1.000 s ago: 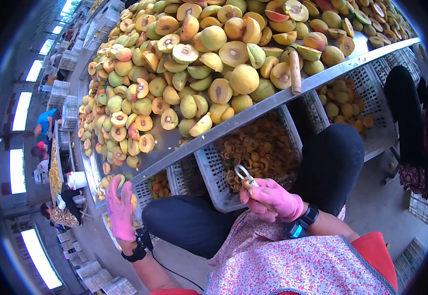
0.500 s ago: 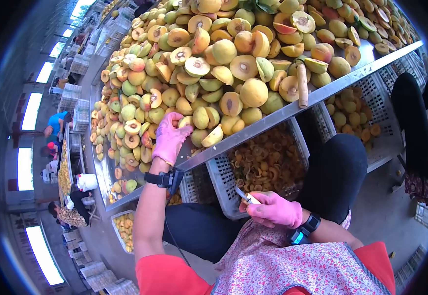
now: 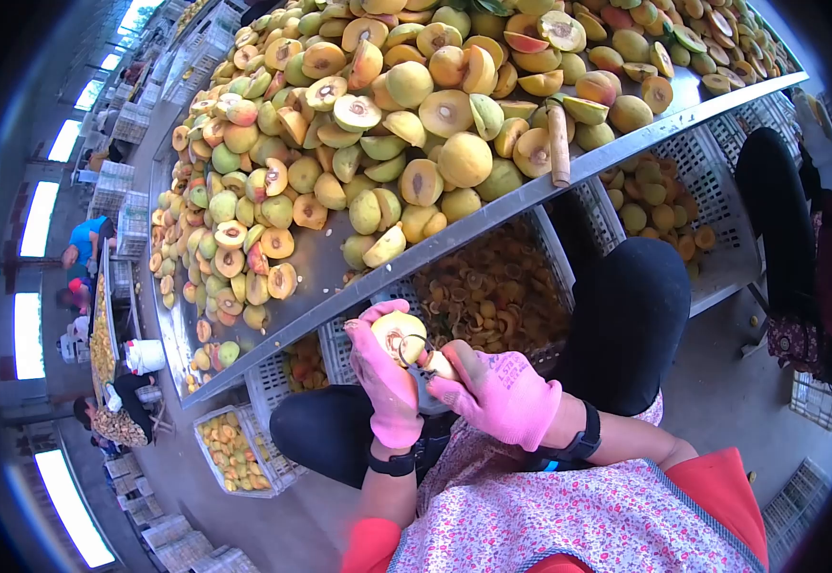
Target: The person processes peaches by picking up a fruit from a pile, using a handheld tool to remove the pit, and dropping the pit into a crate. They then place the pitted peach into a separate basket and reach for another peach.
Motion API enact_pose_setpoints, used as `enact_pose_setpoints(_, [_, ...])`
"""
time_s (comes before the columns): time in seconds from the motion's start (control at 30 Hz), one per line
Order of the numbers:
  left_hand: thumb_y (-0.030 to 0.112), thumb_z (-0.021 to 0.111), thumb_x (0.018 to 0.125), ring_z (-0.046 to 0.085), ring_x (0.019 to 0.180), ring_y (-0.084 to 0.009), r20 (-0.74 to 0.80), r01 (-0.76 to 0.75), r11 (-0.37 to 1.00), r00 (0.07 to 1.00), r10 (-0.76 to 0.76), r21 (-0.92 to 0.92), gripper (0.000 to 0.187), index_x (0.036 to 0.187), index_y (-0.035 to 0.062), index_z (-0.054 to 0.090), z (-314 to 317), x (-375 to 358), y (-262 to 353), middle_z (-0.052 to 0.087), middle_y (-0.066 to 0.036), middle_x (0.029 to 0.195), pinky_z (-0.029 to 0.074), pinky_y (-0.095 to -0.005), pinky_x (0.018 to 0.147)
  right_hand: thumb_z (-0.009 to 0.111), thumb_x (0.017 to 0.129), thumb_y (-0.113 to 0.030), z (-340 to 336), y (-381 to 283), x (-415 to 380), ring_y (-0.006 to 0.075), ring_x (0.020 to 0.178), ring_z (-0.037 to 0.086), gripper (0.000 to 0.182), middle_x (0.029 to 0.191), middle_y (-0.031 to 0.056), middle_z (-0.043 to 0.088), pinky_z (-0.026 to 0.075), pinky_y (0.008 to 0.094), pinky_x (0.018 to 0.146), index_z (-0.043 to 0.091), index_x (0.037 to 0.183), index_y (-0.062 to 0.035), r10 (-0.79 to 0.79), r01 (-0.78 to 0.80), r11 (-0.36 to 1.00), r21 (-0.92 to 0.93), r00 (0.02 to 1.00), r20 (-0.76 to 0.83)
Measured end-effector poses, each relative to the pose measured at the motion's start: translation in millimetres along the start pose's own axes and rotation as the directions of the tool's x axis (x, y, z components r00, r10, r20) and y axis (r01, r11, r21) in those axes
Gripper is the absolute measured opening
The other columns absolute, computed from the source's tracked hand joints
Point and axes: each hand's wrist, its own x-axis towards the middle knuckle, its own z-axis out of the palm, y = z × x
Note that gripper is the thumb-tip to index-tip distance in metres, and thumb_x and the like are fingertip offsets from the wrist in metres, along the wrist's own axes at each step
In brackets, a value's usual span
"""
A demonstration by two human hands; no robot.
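My left hand, in a pink glove, is closed around a peach half. The half's cut face is turned up and shows the stone area in its middle. My right hand, also gloved in pink, grips the pale handle of a pitting knife. Its curved, loop-like metal blade touches the cut face of the peach half. Both hands are over my lap, in front of the metal table's edge. Heaped on that table are many halved peaches, cut faces pointing various ways.
Below the table edge stands a crate of peach scraps. Another crate of peaches is to its right, and one is on the floor at left. A wooden stick lies across the table rim. A person's dark-clad leg is at right.
My left hand has come back from the pile to my lap with a peach half in it. My right hand has brought the pitting knife up against the fruit.
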Motion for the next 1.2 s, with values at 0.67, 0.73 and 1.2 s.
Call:
enact_pose_setpoints(0.67, [0.065,0.034,0.103,0.065,0.084,-0.0178,0.056,-0.13,0.991,0.99,0.132,-0.032,0.072,0.11,-0.0006,0.061,16.6,-33.1,-14.5,0.066,-0.012,0.094,0.054,-0.0281,0.076,0.051,0.103,-0.039,9.9,16.3,-12.0,0.0451,0.076,0.065,0.036,0.077,0.0247,0.065,0.05,0.0517,0.064,0.048,0.108,-0.0031,0.093,-0.093,0.996,0.016,0.996,0.011])
enact_pose_setpoints(0.73, [0.065,0.035,0.102,0.065,0.085,-0.0184,0.062,-0.146,0.989,0.987,0.146,0.002,0.072,0.11,-0.0017,0.061,16.2,-32.7,-15.1,0.066,-0.012,0.095,0.054,-0.0286,0.076,0.05,0.103,-0.04,9.2,17.8,-11.3,0.0462,0.076,0.065,0.037,0.077,0.0252,0.064,0.049,0.0524,0.065,0.048,0.108,-0.0033,0.137,-0.139,0.99,0.03,0.989,0.054])
enact_pose_setpoints(1.2, [0.067,0.031,0.102,0.063,0.082,-0.0189,-0.028,-0.143,0.99,0.989,0.143,-0.016,0.074,0.107,-0.0006,0.059,22.0,-32.0,-21.0,0.066,-0.014,0.092,0.052,-0.03,0.075,0.051,0.103,-0.041,13.7,21.5,-12.5,0.046,0.079,0.065,0.038,0.082,0.0247,0.065,0.051,0.0498,0.066,0.049,0.107,-0.0032,0.12,-0.123,0.989,0.081,0.992,0.041])
